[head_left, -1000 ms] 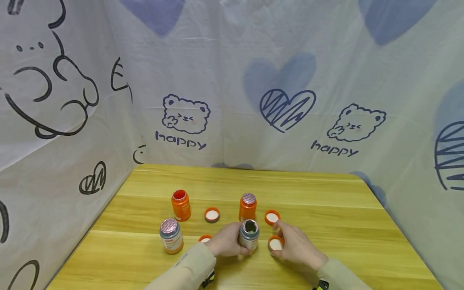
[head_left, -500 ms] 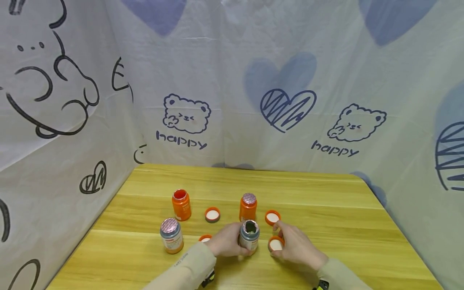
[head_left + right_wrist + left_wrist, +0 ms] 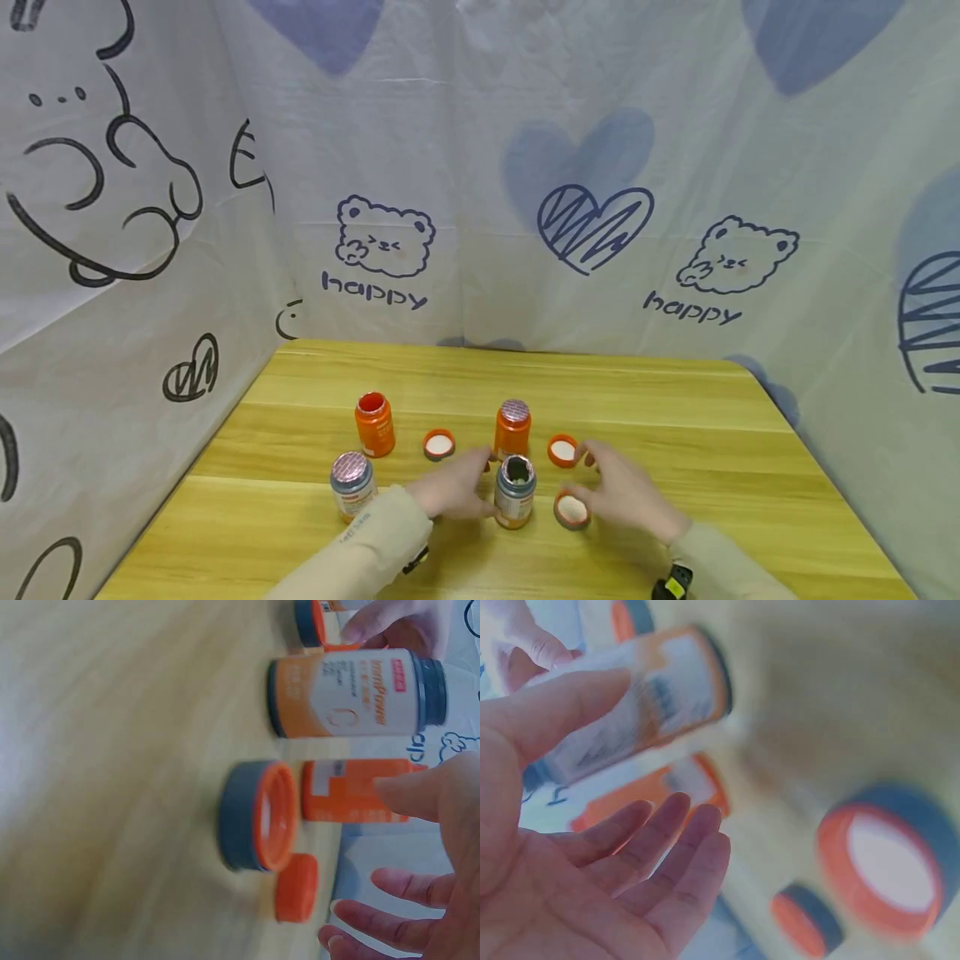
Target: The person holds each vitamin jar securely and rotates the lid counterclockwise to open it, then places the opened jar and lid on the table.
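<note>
A white-labelled bottle with a grey neck and open mouth (image 3: 514, 496) stands upright in the middle. Just left of it is my left hand (image 3: 453, 486), fingers spread and relaxed; in the left wrist view its thumb overlaps the bottle (image 3: 675, 690). To the right, an upturned grey lid with an orange inner rim (image 3: 572, 511) lies on the table. My right hand (image 3: 628, 493) hovers beside this lid with fingers apart, and nothing shows in its grasp. Behind the bottle stands an orange bottle with a foil-sealed top (image 3: 513, 429). An upturned orange lid (image 3: 562, 451) lies near the right fingertips.
On the left stand an open orange bottle (image 3: 375, 427) and a foil-sealed white-labelled bottle (image 3: 352, 483). An upturned lid (image 3: 438, 445) lies between the orange bottles. Another upturned lid (image 3: 889, 862) is hidden by the left arm in the head view. A printed cloth (image 3: 480, 275) hangs behind the table.
My left hand has let go of the white-labelled bottle and drawn back left. My right hand has released the grey lid and moved slightly right. The bottle and lid stay in place.
</note>
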A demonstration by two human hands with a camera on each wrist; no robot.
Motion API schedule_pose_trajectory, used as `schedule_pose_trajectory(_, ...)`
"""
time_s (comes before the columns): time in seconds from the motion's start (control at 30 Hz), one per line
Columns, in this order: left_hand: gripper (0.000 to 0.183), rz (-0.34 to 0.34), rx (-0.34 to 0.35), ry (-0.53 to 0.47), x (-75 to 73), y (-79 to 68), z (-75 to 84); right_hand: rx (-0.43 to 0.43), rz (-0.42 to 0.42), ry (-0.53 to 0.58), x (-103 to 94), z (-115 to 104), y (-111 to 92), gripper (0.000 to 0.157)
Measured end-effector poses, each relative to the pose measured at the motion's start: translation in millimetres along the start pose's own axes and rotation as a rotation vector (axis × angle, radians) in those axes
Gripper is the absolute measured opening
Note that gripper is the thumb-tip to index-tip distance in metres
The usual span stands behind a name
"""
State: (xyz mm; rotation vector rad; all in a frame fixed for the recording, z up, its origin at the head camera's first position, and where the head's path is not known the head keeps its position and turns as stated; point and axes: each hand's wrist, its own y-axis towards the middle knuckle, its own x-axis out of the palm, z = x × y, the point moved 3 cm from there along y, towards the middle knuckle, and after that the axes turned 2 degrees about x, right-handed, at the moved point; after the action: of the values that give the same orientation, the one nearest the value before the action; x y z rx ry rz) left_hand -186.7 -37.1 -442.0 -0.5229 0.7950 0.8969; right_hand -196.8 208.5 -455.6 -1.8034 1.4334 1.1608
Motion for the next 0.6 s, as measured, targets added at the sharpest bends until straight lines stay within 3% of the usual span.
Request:
schedule_pose_trajectory(0.2, 0.059, 0.1, -0.019, 0.078, -49.4, -3.5, 11.2, -0.061, 0.127, -0.049, -29.0, -6, 10, 0.036)
schedule_pose_trajectory(0.37, 0.062, 0.235, -0.003, 0.171, -96.0, -5.2, 15.4, -0.086, 0.232, -0.098, -55.5, -12, 20, 0.045)
schedule_pose_trajectory(0.6, 0.061, 0.43, 0.017, 0.222, -145.9, -15.8, -0.9, -0.101, 0.32, -0.166, -78.7, -10, 37, 0.06)
